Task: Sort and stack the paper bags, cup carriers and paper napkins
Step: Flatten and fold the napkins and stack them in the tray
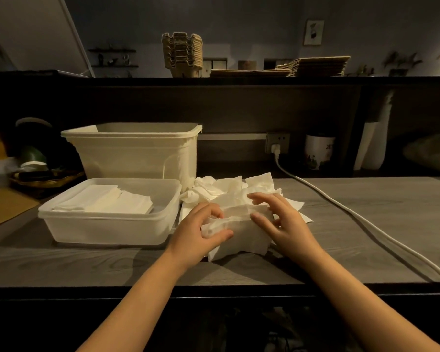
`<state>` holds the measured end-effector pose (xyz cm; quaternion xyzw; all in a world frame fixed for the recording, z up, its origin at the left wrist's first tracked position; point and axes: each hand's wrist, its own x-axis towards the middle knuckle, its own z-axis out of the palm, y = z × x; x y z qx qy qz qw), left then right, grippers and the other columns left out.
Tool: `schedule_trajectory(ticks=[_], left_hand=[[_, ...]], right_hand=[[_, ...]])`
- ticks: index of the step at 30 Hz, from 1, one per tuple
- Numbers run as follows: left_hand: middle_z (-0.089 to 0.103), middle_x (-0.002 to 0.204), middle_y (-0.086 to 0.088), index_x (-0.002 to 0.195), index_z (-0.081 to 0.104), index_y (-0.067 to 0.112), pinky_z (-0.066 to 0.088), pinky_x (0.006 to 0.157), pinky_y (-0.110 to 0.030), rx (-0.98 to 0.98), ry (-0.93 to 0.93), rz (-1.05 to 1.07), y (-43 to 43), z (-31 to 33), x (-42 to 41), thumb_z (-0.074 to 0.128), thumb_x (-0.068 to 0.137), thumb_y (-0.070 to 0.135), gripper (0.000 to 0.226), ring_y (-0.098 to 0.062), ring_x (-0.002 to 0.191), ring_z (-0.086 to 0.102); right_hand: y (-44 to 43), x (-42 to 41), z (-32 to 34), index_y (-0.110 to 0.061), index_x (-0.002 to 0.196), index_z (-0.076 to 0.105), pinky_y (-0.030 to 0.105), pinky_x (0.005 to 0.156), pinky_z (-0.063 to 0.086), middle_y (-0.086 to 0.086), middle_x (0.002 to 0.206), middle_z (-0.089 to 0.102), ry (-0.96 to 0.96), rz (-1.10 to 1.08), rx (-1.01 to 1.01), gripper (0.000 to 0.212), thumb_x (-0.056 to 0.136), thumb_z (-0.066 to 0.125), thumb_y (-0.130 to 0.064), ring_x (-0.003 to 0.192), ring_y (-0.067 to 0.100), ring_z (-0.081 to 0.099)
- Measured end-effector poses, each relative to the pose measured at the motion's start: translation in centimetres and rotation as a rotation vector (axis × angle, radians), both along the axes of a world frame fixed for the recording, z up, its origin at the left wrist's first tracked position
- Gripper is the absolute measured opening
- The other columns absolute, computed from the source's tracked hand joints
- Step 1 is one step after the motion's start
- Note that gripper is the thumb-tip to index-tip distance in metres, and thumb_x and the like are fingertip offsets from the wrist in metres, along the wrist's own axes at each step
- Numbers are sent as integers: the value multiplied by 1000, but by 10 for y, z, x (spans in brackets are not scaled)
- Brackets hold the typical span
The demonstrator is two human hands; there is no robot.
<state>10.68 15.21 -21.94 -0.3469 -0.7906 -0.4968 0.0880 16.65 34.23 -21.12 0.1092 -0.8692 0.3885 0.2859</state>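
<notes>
A: Gripping what, with the left hand (201, 229)?

B: Pinching the near left edge of a crumpled napkin (241, 237), thumb in front, fingers curled over the top.

A: And on the right?

B: Clasping nothing. Resting the right hand (282, 222) on the same napkin's right side, fingers spread and bent, fingertips and thumb touching the paper.

A: Lying where, that napkin?

B: Sitting on the table (87, 265) between both hands, long side running left to right, overlapping the near edge of the loose pile (221, 189) behind it.

A: Heading where, at a guess?

B: Probably going left, into the shallow tub (107, 219) just beside the left hand, joining the flat stack (104, 199) toward its far left. Likely needing smoothing first, and favouring the left hand as the nearer one.

A: Arms?

B: Reaching forward over the table's near edge, forearms bare, converging on the napkin, palms turning down and inward.

A: Looking further out?

B: Passing a taller bin (137, 153) behind the tub and a white cable (341, 207) trailing along the right, then reaching a high shelf (239, 81) bearing stacked cup carriers (182, 53) and flat paper bags (315, 64), well apart from both hands.
</notes>
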Motion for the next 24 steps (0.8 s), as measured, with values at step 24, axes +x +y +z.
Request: schedule_trajectory(ticks=[24], left_hand=[[51, 105, 25, 94, 46, 44, 39, 77, -14, 9, -2, 26, 2, 2, 3, 69, 83, 25, 32, 7, 98, 47]], right_hand=[[5, -7, 2, -26, 85, 62, 12, 68, 43, -16, 95, 55, -31, -75, -48, 9, 90, 59, -19, 83, 2, 53]])
